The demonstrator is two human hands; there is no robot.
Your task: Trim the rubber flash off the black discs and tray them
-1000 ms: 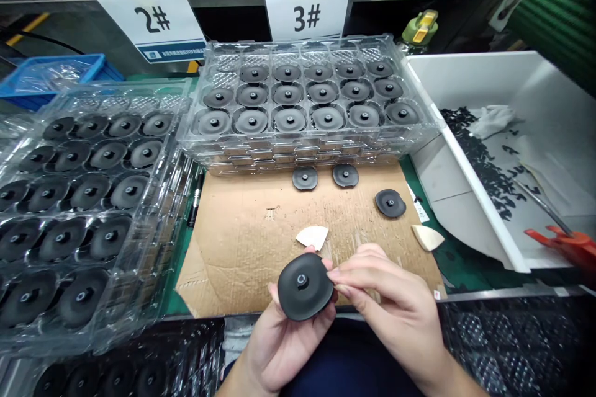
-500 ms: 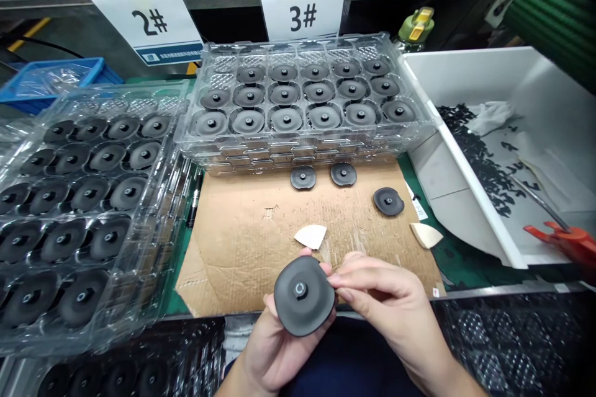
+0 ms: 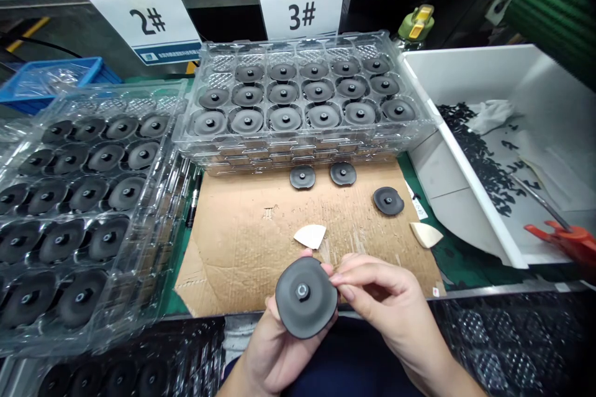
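My left hand [image 3: 284, 347] holds a black plastic cap [image 3: 314, 313] from below, with its raised round stem facing up. It is a rounded square, tilted toward me over the front edge of the cardboard. The thumb and index finger of my right hand [image 3: 384, 291] are pinched together at the cap's right edge. Whether a small piece is between those fingertips is hidden. Just beyond the cap lies a white wedge-shaped pad [image 3: 310, 236] on the cardboard sheet [image 3: 237, 242]. Three similar loose parts, among them a black cap [image 3: 388, 200] at the right, rest farther back.
A stacked clear tray [image 3: 279, 136] of black caps stands behind the cardboard, another filled tray [image 3: 125, 248] at left. On the right is a white bin [image 3: 465, 192] with small black pieces and an orange-handled tool [image 3: 565, 236]. A second wedge pad [image 3: 425, 235] lies near it.
The held cap has shifted very slightly to the right, with both hands staying at it. Nothing else visibly differs.
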